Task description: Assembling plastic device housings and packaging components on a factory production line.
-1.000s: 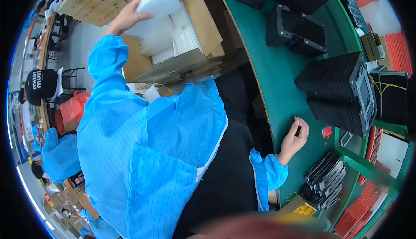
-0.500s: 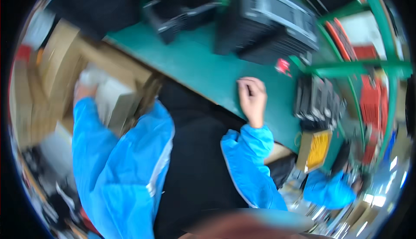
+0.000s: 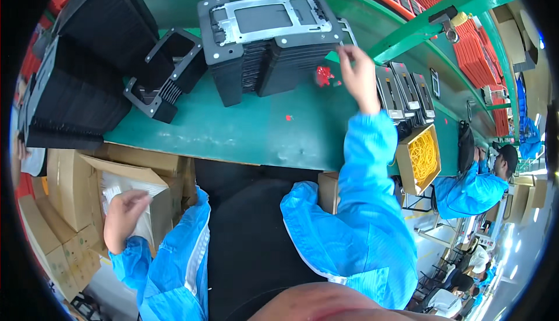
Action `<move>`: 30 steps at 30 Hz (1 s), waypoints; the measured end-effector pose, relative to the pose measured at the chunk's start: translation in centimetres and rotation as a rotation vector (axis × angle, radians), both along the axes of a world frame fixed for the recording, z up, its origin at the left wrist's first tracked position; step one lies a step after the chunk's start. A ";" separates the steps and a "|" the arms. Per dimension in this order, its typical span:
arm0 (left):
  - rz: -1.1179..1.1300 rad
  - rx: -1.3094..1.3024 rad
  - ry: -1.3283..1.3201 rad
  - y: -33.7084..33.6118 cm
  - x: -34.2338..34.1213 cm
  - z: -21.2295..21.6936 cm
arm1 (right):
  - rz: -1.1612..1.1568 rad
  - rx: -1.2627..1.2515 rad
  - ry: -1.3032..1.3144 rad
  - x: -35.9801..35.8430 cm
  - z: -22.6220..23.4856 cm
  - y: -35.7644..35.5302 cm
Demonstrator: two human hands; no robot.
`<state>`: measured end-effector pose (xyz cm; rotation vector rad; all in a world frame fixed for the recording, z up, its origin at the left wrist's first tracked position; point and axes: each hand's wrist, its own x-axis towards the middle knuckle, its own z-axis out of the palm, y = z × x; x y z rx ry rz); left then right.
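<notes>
At the far left I note tall stacks of black moulded plastic trays (image 3: pixel 75 82) standing on the green workbench (image 3: pixel 244 129); they sit at the bench edge, apparently as stock kept out of the working area. Below them, beside the bench, an open brown cardboard carton (image 3: pixel 75 175) holds white bagged sheets (image 3: pixel 131 190). My left hand (image 3: pixel 122 219) is down inside it, fingers curled over the white packing; I judge it is grasping a sheet, though the grip itself is partly hidden. The carton's position at knee level keeps it within reach without turning.

Towards the centre, two open black rectangular frames (image 3: pixel 166 79) lie tilted against each other. Just right of them stands a stack of black trays topped by a grey metal frame part (image 3: pixel 273 18), placed squarely on top so its face is exposed.

My right hand (image 3: pixel 358 76) reaches to the stack's right corner, fingertips pinched at the metal part's edge. A small red piece (image 3: pixel 324 75) lies on the bench just beside it. Further right, a box of yellow bands (image 3: pixel 422 155) sits off the bench edge.
</notes>
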<state>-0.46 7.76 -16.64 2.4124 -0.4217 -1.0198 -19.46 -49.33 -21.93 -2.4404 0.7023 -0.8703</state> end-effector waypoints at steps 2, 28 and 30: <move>-0.257 -0.412 -0.014 -4.8 -0.7 2.8 | -0.051 -0.184 0.114 2.5 -0.8 -7.1; -0.061 -1.208 -0.177 -17.7 -1.7 -1.3 | 0.455 -0.604 1.039 4.1 4.6 -6.5; -0.139 -1.262 -0.078 -18.9 -1.9 -1.7 | 0.549 -0.429 1.091 2.0 2.2 -2.9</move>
